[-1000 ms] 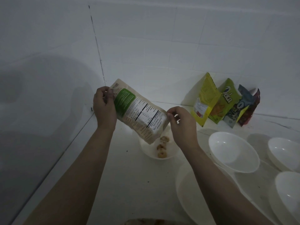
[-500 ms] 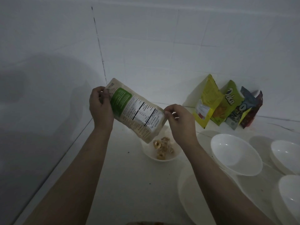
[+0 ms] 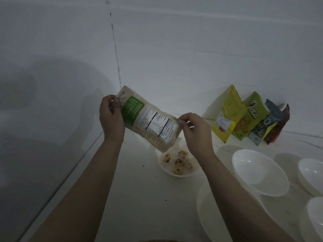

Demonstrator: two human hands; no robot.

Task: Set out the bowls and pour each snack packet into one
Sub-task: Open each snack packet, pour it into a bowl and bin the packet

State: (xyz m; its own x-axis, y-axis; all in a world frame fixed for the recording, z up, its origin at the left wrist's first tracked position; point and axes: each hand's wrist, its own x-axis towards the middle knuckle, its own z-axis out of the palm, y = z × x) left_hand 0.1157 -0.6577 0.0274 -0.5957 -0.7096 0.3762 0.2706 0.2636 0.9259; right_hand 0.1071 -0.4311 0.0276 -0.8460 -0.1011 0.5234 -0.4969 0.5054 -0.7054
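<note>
While tilted over bowl, packet pinched between both hands' fingers.

A pale stone counter carries white plastic bowls, one holding brown snack pieces, and four upright colourful snack packets.

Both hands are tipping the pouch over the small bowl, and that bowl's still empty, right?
Not empty. The head view shows snack pieces already in the small bowl. Both the left hand and right hand do hold the tilted pouch over it.
</note>
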